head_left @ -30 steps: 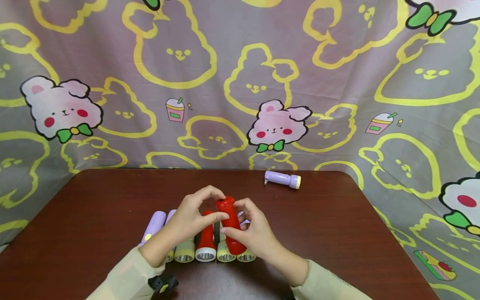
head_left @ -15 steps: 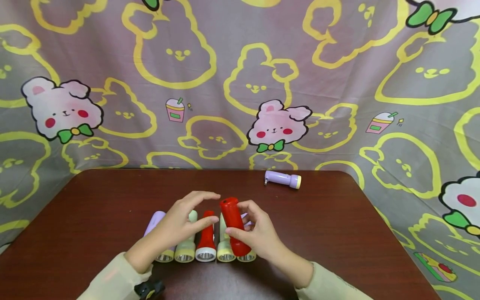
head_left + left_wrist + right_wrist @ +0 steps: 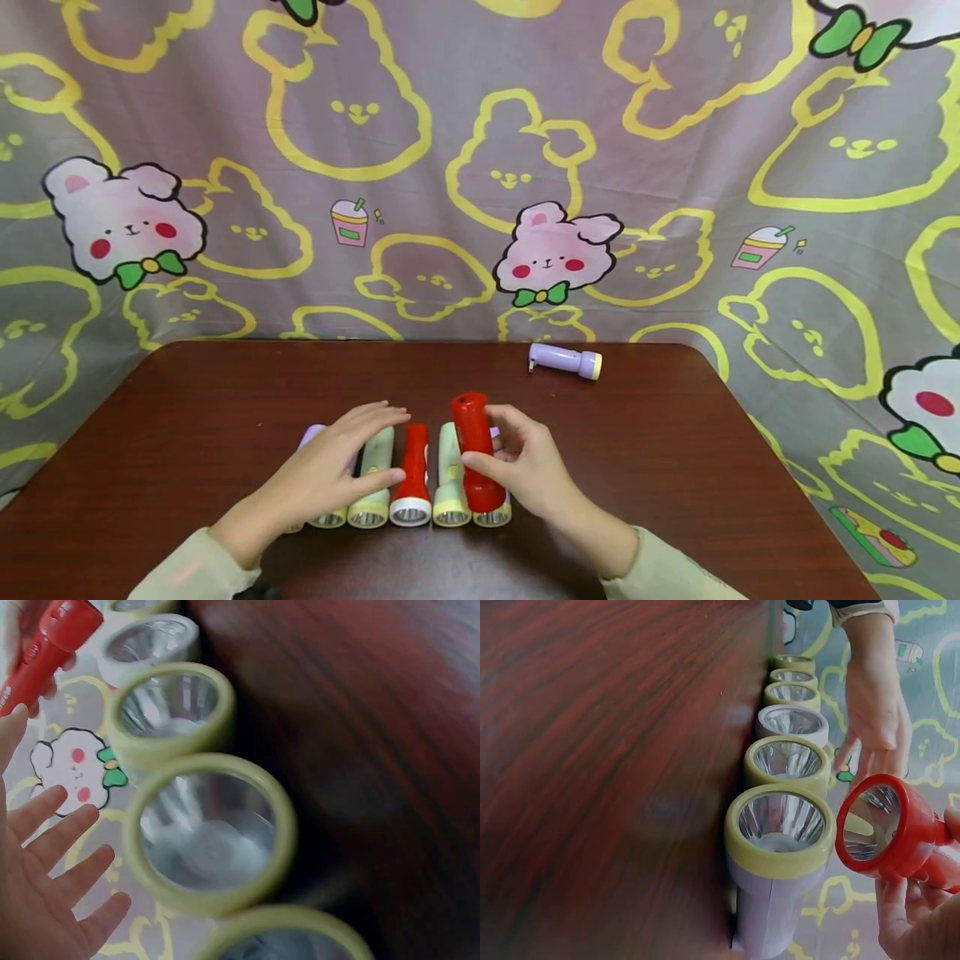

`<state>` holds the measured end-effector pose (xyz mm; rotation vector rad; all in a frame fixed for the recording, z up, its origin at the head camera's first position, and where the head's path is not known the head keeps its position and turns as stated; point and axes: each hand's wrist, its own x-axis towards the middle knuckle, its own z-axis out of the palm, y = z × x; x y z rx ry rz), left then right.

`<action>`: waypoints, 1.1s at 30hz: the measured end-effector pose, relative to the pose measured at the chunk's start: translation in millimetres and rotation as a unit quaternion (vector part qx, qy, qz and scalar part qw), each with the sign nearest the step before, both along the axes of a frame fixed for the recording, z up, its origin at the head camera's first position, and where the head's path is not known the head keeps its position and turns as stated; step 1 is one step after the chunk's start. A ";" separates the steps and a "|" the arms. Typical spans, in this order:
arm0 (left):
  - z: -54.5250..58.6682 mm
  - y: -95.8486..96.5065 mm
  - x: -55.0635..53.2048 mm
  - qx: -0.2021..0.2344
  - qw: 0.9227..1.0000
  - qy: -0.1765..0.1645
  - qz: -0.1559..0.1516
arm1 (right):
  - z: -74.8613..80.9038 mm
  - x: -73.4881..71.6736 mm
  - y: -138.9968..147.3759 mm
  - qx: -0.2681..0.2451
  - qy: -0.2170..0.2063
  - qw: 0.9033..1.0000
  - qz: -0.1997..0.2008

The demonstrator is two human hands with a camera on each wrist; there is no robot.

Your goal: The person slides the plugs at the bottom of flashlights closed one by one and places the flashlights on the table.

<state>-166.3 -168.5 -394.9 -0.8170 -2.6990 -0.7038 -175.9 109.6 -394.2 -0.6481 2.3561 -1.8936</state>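
My right hand (image 3: 534, 458) grips a red flashlight (image 3: 472, 450) above the right end of a row of flashlights; its lens faces down toward the row's front in the right wrist view. My left hand (image 3: 322, 462) hovers over the row's left part, fingers spread, holding nothing. Below lie a green flashlight (image 3: 377, 479), a red one with a white rim (image 3: 414, 467) and another green one (image 3: 449, 479), side by side. Purple flashlights lie at both ends, the left one (image 3: 311, 433) mostly covered by my left hand. A purple flashlight (image 3: 769, 907) closes the row in the right wrist view.
Another purple flashlight (image 3: 564, 360) lies alone near the back edge of the dark wooden table (image 3: 660, 467), a small metal piece sticking out at its tail. A patterned curtain (image 3: 420, 200) hangs behind the table.
My left hand has let go of the held red flashlight and moved left and away. The right hand has shifted slightly right with it, and the flashlight stands more upright.
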 end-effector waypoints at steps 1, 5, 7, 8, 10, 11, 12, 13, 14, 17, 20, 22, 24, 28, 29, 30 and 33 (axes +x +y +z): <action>-1.8 -2.3 -0.2 -0.003 1.000 0.001 0.003 | 0.3 0.2 0.9 0.002 0.001 1.000 -0.001; -9.8 -9.5 -2.0 -0.010 1.000 -0.008 0.010 | 0.8 1.5 5.4 0.004 0.000 1.000 -0.008; -13.6 -11.3 -3.4 -0.015 1.000 -0.016 0.011 | 1.0 2.1 8.1 0.006 -0.003 1.000 -0.013; -15.4 -11.7 -4.3 -0.018 1.000 -0.019 0.011 | 1.3 2.2 9.4 0.009 -0.007 1.000 -0.017; -18.5 -12.0 -6.0 -0.027 0.999 -0.019 0.009 | 1.7 2.1 12.5 0.012 -0.012 1.000 -0.023; -19.9 -12.1 -6.8 -0.032 0.999 -0.018 0.008 | 2.1 1.8 14.0 0.014 -0.014 0.999 -0.026; -21.3 -12.1 -7.6 -0.035 0.999 -0.015 0.007 | 2.8 1.6 15.4 0.015 -0.017 0.999 -0.030; -22.6 -12.0 -8.3 -0.038 0.999 -0.014 0.005 | 3.1 1.1 16.9 0.018 -0.018 0.999 -0.032; -23.7 -12.0 -8.8 -0.041 0.999 -0.011 0.003 | 3.4 0.7 18.6 0.021 -0.017 0.999 -0.034; -26.8 -12.1 -9.7 -0.046 0.999 -0.012 0.002 | 3.2 -0.4 24.6 0.033 -0.012 0.999 -0.041; -29.1 -12.2 -10.1 -0.047 0.999 -0.024 0.005 | 0.9 -1.3 32.0 0.042 -0.007 0.998 -0.054; -30.4 -12.2 -10.5 -0.047 0.998 -0.035 0.008 | -1.5 -1.8 37.4 0.046 -0.006 0.997 -0.066; -31.3 -12.0 -11.0 -0.047 0.998 -0.044 0.009 | -3.8 -2.8 42.7 0.051 -0.010 0.995 -0.079; -32.2 -11.3 -11.9 -0.053 0.997 -0.061 0.009 | -6.5 -4.6 51.3 0.061 -0.020 0.994 -0.093; -32.2 -11.1 -12.0 -0.055 0.996 -0.066 0.009 | -7.2 -5.2 53.2 0.062 -0.022 0.994 -0.092; -32.3 -10.9 -12.3 -0.057 0.996 -0.070 0.009 | -7.6 -5.6 54.9 0.060 -0.028 0.994 -0.089; -32.4 -10.1 -12.9 -0.062 0.995 -0.083 0.008 | -8.8 -6.3 58.9 0.047 -0.044 0.995 -0.074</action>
